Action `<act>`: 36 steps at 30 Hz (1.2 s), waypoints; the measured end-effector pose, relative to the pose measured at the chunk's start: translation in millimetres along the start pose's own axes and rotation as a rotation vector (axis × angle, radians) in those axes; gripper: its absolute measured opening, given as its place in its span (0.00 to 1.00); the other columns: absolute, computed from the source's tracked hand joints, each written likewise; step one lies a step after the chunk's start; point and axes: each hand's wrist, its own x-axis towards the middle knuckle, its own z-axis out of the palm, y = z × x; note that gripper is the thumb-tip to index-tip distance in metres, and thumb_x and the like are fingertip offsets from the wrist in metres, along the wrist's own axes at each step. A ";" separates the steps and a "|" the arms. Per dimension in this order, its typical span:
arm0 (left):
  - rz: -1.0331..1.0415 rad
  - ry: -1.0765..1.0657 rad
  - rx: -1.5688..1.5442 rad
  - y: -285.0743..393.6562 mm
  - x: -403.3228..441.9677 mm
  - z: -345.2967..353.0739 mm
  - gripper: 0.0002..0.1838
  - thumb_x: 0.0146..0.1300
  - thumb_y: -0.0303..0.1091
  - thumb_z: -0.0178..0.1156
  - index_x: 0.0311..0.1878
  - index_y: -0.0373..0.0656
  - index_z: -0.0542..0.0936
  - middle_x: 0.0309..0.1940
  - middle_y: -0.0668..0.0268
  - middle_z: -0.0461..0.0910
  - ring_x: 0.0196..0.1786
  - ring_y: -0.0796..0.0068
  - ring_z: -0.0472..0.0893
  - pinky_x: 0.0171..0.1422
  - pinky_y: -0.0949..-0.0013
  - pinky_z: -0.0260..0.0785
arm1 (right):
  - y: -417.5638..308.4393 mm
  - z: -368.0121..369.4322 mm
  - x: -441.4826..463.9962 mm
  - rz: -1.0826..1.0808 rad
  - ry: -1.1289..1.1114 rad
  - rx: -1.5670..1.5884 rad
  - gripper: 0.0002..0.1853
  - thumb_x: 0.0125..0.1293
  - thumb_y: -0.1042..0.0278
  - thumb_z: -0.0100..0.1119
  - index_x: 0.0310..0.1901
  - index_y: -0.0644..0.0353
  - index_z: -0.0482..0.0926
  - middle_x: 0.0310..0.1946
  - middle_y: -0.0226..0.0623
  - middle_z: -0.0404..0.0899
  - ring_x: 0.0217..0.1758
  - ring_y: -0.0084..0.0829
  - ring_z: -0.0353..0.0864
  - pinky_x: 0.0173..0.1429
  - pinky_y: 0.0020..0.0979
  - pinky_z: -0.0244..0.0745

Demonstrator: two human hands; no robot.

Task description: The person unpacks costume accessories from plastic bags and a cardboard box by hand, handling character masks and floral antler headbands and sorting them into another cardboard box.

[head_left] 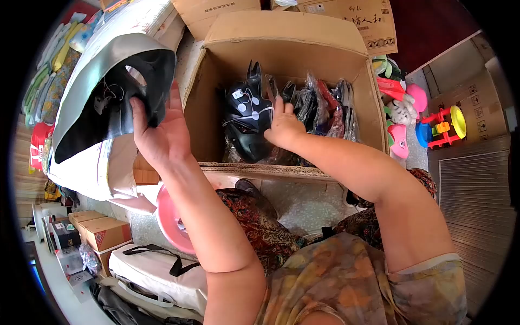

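Note:
My left hand (167, 132) is closed on the edge of a mask (156, 81), silvery outside and black inside, with an eye hole and a thin white cord. It is held up left of an open cardboard box (281, 51). My right hand (286, 127) reaches into that box, fingers extended and thumb apart, at the right edge of a black mask (250, 142) with pointed ears, white round patches and a white strap. To the right of those fingers, several plastic-wrapped masks (325, 108) stand packed in a row. My right fingertips partly disappear among the wrapped items.
Another cardboard box (352, 21) stands behind. Toys, among them a red, yellow and blue one (443, 128), lie to the right. A pink basin (172, 222) sits on the floor between my left arm and a cream bag (154, 268). Folded cloths (59, 76) are stacked at far left.

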 end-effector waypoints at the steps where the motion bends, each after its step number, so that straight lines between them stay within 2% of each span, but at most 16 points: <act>1: 0.001 0.009 0.011 -0.3 -0.2 0.6 0.21 0.59 0.33 0.48 0.53 0.31 0.64 0.56 0.52 0.63 0.61 0.58 0.59 0.67 0.53 0.45 | 1.7 -2.2 0.1 0.004 0.001 -0.002 0.47 0.44 0.61 0.57 0.61 0.64 0.38 0.58 0.56 0.47 0.57 0.50 0.60 0.57 0.37 0.61; 4: 0.008 0.019 0.000 0.1 -0.9 2.3 0.21 0.59 0.33 0.48 0.54 0.31 0.63 0.56 0.52 0.62 0.61 0.58 0.58 0.67 0.54 0.45 | 6.7 -10.6 1.5 -0.435 0.453 -0.156 0.50 0.40 0.60 0.63 0.62 0.63 0.41 0.61 0.49 0.43 0.65 0.42 0.44 0.65 0.41 0.44; 7: 0.004 0.005 -0.015 2.1 -0.9 0.3 0.22 0.59 0.32 0.48 0.54 0.31 0.62 0.56 0.52 0.62 0.62 0.58 0.58 0.67 0.54 0.45 | 0.9 -35.9 -2.7 -0.701 0.554 -0.368 0.49 0.39 0.60 0.64 0.61 0.63 0.45 0.61 0.47 0.46 0.65 0.41 0.45 0.66 0.40 0.43; 8: -0.005 -0.016 -0.021 2.9 -0.4 0.0 0.22 0.59 0.32 0.48 0.55 0.31 0.62 0.57 0.52 0.61 0.62 0.58 0.58 0.67 0.53 0.45 | -3.7 -40.6 -1.0 -0.870 0.551 -0.548 0.38 0.43 0.62 0.60 0.57 0.63 0.57 0.58 0.44 0.55 0.64 0.39 0.50 0.66 0.40 0.42; 11: 0.003 -0.011 -0.038 2.2 -2.1 1.2 0.22 0.59 0.31 0.49 0.55 0.31 0.62 0.57 0.52 0.60 0.62 0.58 0.57 0.67 0.53 0.45 | -26.2 -29.5 14.4 -1.143 0.385 -0.836 0.22 0.49 0.66 0.53 0.48 0.62 0.69 0.53 0.41 0.64 0.61 0.36 0.56 0.67 0.41 0.40; 13: -0.001 0.002 -0.048 2.1 -3.2 1.0 0.22 0.59 0.31 0.49 0.55 0.31 0.61 0.57 0.52 0.60 0.62 0.58 0.57 0.67 0.53 0.45 | -51.5 -12.4 22.2 -1.026 0.194 -0.892 0.13 0.53 0.68 0.47 0.39 0.60 0.75 0.49 0.39 0.68 0.58 0.34 0.60 0.67 0.42 0.40; 14: -0.003 0.019 -0.054 2.5 -3.6 0.7 0.22 0.59 0.31 0.49 0.55 0.31 0.61 0.58 0.52 0.60 0.62 0.58 0.56 0.67 0.53 0.45 | -55.6 -0.7 29.6 -1.023 0.331 -0.963 0.14 0.54 0.67 0.45 0.41 0.59 0.75 0.50 0.38 0.68 0.59 0.34 0.59 0.67 0.41 0.40; 18: 0.048 0.118 -0.014 6.7 -4.5 -0.3 0.25 0.59 0.30 0.49 0.58 0.31 0.57 0.59 0.52 0.58 0.63 0.58 0.56 0.67 0.53 0.45 | -82.9 26.8 68.1 -0.924 0.103 -1.140 0.19 0.56 0.61 0.45 0.50 0.51 0.70 0.58 0.38 0.60 0.64 0.37 0.52 0.66 0.49 0.32; 21: 0.054 0.085 -0.018 13.1 -2.5 -3.8 0.25 0.58 0.30 0.49 0.57 0.31 0.57 0.59 0.51 0.57 0.63 0.58 0.56 0.67 0.54 0.45 | -81.4 45.6 92.3 -0.730 -0.078 -1.214 0.29 0.50 0.47 0.52 0.56 0.38 0.65 0.64 0.38 0.48 0.68 0.40 0.39 0.61 0.62 0.20; 25: 0.006 0.019 -0.056 17.3 -1.8 -4.2 0.25 0.59 0.30 0.49 0.57 0.32 0.58 0.59 0.51 0.58 0.63 0.58 0.56 0.67 0.55 0.46 | -67.4 57.5 99.3 -0.598 -0.214 -1.231 0.42 0.42 0.34 0.55 0.61 0.33 0.55 0.65 0.35 0.45 0.69 0.41 0.34 0.59 0.65 0.16; 28: 0.035 0.077 -0.006 15.6 0.2 -2.8 0.24 0.59 0.31 0.49 0.57 0.33 0.58 0.58 0.50 0.58 0.63 0.58 0.56 0.67 0.55 0.46 | -43.5 91.3 130.2 -0.589 -0.212 -1.363 0.42 0.41 0.33 0.54 0.61 0.34 0.55 0.65 0.35 0.45 0.68 0.43 0.35 0.59 0.66 0.20; 31: 0.021 0.078 -0.031 14.3 0.5 -2.2 0.23 0.59 0.32 0.49 0.57 0.33 0.59 0.58 0.50 0.58 0.62 0.58 0.56 0.67 0.55 0.46 | -37.6 92.6 144.7 -0.312 -0.372 -1.586 0.41 0.44 0.55 0.65 0.61 0.42 0.56 0.66 0.28 0.41 0.68 0.40 0.36 0.56 0.71 0.34; 33: 0.034 0.084 -0.019 13.3 0.1 -2.5 0.24 0.59 0.32 0.49 0.57 0.33 0.59 0.58 0.50 0.58 0.62 0.58 0.57 0.67 0.55 0.46 | -32.2 76.0 131.1 -0.331 -0.393 -1.408 0.43 0.41 0.33 0.55 0.61 0.36 0.54 0.63 0.33 0.49 0.67 0.45 0.38 0.56 0.70 0.28; 34: 0.044 0.082 -0.004 13.4 0.0 -3.2 0.24 0.59 0.32 0.49 0.57 0.33 0.58 0.58 0.51 0.59 0.62 0.58 0.57 0.67 0.55 0.46 | -43.8 59.7 110.4 -0.288 -0.405 -1.507 0.39 0.45 0.54 0.63 0.60 0.42 0.58 0.65 0.29 0.46 0.67 0.42 0.39 0.56 0.71 0.37; 35: 0.045 0.090 -0.001 13.5 -0.7 -4.5 0.24 0.59 0.32 0.49 0.57 0.33 0.58 0.58 0.51 0.59 0.62 0.58 0.57 0.67 0.55 0.46 | -42.2 59.7 105.1 -0.294 -0.412 -1.508 0.39 0.45 0.54 0.63 0.60 0.42 0.58 0.65 0.29 0.46 0.67 0.42 0.39 0.56 0.71 0.37; 36: 0.049 0.092 0.000 13.2 -1.0 -4.9 0.25 0.59 0.32 0.49 0.57 0.33 0.58 0.58 0.51 0.59 0.62 0.58 0.57 0.67 0.54 0.46 | -39.3 58.2 101.6 -0.346 -0.420 -1.467 0.40 0.44 0.43 0.58 0.61 0.39 0.55 0.63 0.33 0.48 0.67 0.44 0.39 0.56 0.70 0.32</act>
